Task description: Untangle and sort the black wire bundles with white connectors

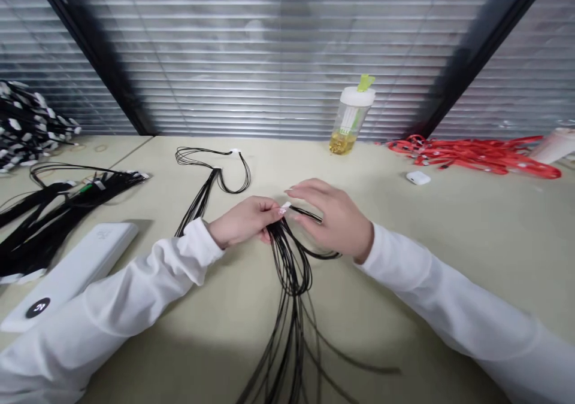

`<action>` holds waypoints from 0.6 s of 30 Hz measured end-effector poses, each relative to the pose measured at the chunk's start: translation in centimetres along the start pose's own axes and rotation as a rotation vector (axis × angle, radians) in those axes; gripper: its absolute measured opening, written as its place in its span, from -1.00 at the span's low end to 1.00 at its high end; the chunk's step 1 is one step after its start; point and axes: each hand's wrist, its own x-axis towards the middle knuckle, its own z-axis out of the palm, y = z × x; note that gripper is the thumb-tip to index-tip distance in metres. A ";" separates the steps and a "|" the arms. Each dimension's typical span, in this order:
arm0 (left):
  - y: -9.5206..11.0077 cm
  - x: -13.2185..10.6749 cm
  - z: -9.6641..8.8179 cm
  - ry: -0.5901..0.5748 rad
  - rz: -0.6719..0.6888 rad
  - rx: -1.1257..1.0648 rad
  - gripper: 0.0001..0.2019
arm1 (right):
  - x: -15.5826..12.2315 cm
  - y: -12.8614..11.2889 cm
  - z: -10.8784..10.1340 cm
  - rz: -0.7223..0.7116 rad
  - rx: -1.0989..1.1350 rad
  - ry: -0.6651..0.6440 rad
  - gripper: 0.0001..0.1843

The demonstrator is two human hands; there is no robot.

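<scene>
Fiddly pinch here
The left hand (245, 221) clamps black cords (293, 269), the right hand (336, 219) pinches their white tag (286, 206); loose strands may snag.

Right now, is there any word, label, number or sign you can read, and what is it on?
On the white flat device, black round sticker: two white characters, too blurred to read.
On the bottle, green label: too small to read.
Nothing can be quoted.
</scene>
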 end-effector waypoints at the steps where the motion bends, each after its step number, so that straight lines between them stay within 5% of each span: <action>1: 0.2 -0.1 0.1 0.061 -0.001 -0.053 -0.81 | 0.2 -0.4 -0.7 0.028 -0.027 0.024 -0.76; 3: 0.4 -0.2 0.2 0.163 0.012 -0.123 -0.81 | 0.4 -1.3 -2.0 0.132 -0.051 -0.029 -0.69; 6: 0.6 -0.3 0.6 0.273 0.034 -0.227 -0.84 | 0.6 -2.6 -3.2 0.348 0.107 -0.304 -0.51; 10: 0.5 -0.6 1.6 0.312 0.008 -0.388 -0.82 | 0.5 -4.6 -2.9 0.554 0.399 -0.447 -0.63; 12: 0.3 -0.9 2.4 0.305 -0.016 -0.460 -0.80 | 0.4 -5.7 -2.3 0.536 0.365 -0.452 -0.68; 18: 0.1 -1.7 3.8 0.317 -0.078 -0.606 -0.81 | -1.0 -8.2 1.2 0.290 -0.206 -0.399 -0.84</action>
